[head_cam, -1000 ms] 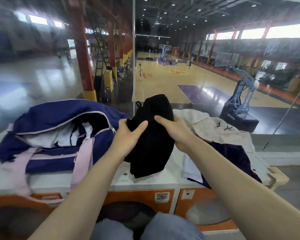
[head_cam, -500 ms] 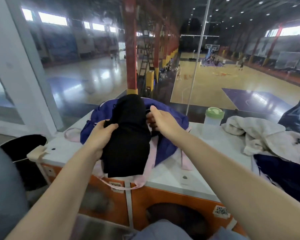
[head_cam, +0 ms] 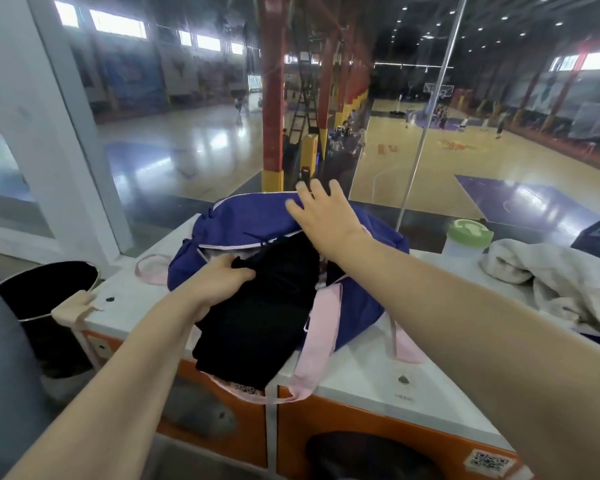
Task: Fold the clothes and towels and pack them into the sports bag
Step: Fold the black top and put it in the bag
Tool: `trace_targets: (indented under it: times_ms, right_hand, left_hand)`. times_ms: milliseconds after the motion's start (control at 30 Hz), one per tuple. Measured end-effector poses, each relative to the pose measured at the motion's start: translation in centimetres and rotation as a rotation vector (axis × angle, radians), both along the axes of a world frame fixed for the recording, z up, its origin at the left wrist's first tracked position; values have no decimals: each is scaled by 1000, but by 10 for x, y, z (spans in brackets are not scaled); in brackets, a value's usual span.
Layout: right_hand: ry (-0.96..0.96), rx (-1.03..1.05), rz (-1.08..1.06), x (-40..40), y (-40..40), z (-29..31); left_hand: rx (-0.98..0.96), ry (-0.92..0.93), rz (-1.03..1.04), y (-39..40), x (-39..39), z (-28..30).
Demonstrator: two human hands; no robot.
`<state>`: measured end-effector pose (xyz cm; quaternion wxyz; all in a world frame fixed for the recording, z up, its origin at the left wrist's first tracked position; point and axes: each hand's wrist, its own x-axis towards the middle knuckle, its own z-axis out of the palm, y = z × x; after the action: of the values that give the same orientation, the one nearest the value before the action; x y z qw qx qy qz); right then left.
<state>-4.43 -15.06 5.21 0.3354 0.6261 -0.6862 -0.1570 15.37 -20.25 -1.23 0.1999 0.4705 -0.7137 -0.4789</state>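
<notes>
Mid-frame, the purple bag (head_cam: 281, 216) sits on the white counter (head_cam: 361, 379), with the folded black garment (head_cam: 264, 317) lying across its open mouth. The left hand (head_cam: 222, 280) grips the garment's upper left edge — fingers curled over it. The right hand (head_cam: 321, 213) lies above, fingers spread flat on the bag's top flap — a pale towel (head_cam: 548, 282) is heaped at far right.

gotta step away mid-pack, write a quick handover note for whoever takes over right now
Left hand: grips the folded black garment at its left edge, half into the bag's opening.
Right hand: open, fingers spread on the top flap of the purple sports bag, holding it back.
Bag lies unzipped on the white counter, something pale already inside.
Done: black garment folded.
Left: push it fully in, then fold and pack the cream towel heaped to the right with dark blue fabric under it.
</notes>
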Motion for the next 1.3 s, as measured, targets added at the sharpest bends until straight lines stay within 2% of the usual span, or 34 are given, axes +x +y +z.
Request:
trace_targets:
  times_ms: [67, 167, 267, 367, 467, 533, 600, 667, 733, 833, 967, 1067, 1133, 1200, 1233, 1300]
  right_hand:
    - [-89, 46, 8, -8, -5, 18]
    - [-462, -58, -6, -19, -10, 53]
    - [-713, -100, -29, -24, -21, 81]
    - [-827, -60, -50, -26, -28, 87]
    - [-832, -77, -37, -24, -27, 86]
    - [-815, -106, -18, -21, -26, 87]
    - [-800, -116, 6, -19, -24, 89]
    - [-782, -99, 15, -18, -23, 89]
    - [-765, -90, 23, -18, -21, 88]
    - [-771, -113, 43, -21, -20, 84]
    - [-814, -108, 61, -26, -20, 72]
    - [-853, -121, 62, -30, -20, 70]
    - [-869, -136, 72, -30, -20, 70]
    - [-880, -146, 82, -30, -19, 68]
    - [-886, -151, 86, -29, -19, 67]
    - [-897, -153, 87, -28, -18, 66]
  left_hand:
    - [24, -35, -14, -4, -7, -4]
    - [69, -71, -17, -7, -11, -6]
    - [72, 52, -2, -13, -18, -5]
    - [47, 226, 77, -16, -26, 2]
    - [212, 441, 199, -28, -44, 7]
    - [237, 486, 255, -42, -63, 4]
    - [128, 287, 225, -56, -82, -7]
    - [-37, -51, 182, -67, -95, -18]
    - [-116, -205, 153, -73, -104, -21]
    - [-203, -275, 139, -78, -113, -18]
    - [-458, -418, 148, -69, -108, -19]
    - [-812, -459, 174, -49, -100, -9]
    - [-1073, -328, 61, -39, -101, -5]
    - [-1072, -206, -186, -36, -109, -9]
    - [-1010, -228, -275, -37, -115, -11]
    - [-952, -376, -324, -44, -127, -17]
